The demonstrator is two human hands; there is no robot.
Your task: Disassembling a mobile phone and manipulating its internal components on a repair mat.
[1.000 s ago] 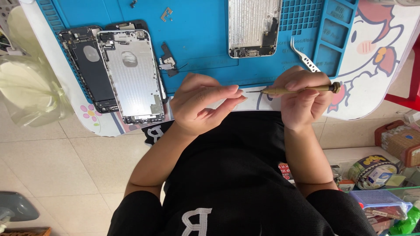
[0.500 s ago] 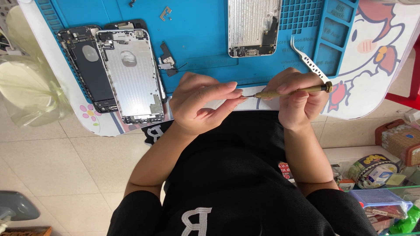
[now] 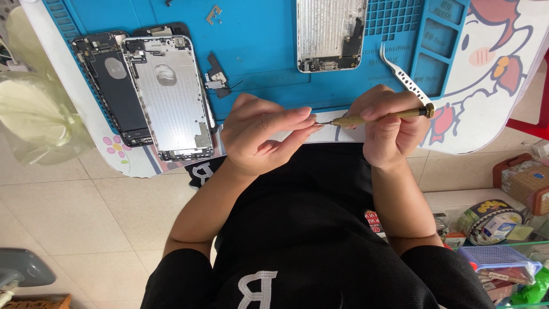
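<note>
Head view: right hand (image 3: 389,134) grips screwdriver (image 3: 377,118); tweezers (image 3: 407,83) beside.

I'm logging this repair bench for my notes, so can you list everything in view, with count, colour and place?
work mat: 1, blue, covering the table top
table: 1, white with a cartoon print, right edge showing
opened phones: 2, one dark, one silver, overlapping at the mat's left
phone back housing: 1, silver, top centre of the mat
small loose parts: a few, dark and metallic, mid mat
tweezers: 1, silver, right side of the mat
plastic bag: 1, pale, far left
boxes and tape rolls: several, mixed colours, lower right
screwdriver: 1, brass, in the right hand
left hand: fingertips pinched at the screwdriver tip
right hand: gripping the screwdriver
</note>
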